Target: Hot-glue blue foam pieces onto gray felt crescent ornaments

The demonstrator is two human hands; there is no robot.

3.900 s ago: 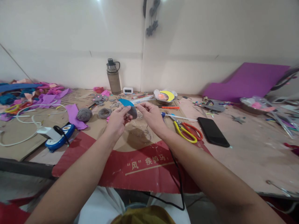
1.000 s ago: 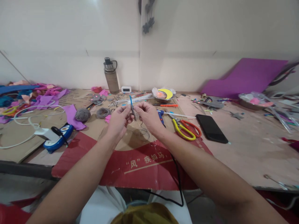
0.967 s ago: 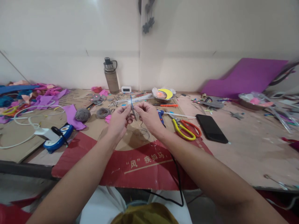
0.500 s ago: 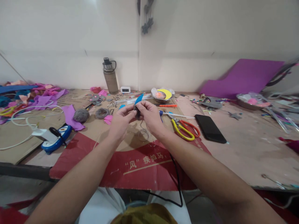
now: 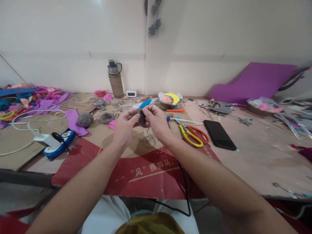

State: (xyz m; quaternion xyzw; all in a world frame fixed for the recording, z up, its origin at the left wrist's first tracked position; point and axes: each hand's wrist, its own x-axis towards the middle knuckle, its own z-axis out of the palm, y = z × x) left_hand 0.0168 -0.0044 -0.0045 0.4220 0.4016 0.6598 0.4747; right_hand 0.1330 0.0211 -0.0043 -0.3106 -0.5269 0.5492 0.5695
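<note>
My left hand [image 5: 124, 126] and my right hand [image 5: 157, 122] meet over the middle of the table, both closed with fingertips pinched together. Between them they grip a small dark grey piece [image 5: 142, 119], felt-like, mostly covered by the fingers. A blue leaf-shaped piece [image 5: 145, 103] sticks out above the fingertips; how it joins the grey piece is hidden. Loose grey yarn [image 5: 150, 140] lies in a loop below the hands. Right of my right hand rest scissors [image 5: 192, 135] with one yellow and one red handle.
Left stand a grey yarn ball [image 5: 84, 120], a yarn coil [image 5: 106, 118] and a blue power strip [image 5: 60, 143] with cables. Behind are a water bottle [image 5: 115, 81] and a bowl [image 5: 170, 102] with a yellow crescent. A phone [image 5: 219, 135] and purple sheet [image 5: 253, 83] are on the right.
The blue piece has tipped from steep to flatter, and more of the grey piece shows between my fingers. Both hands stay nearly in place.
</note>
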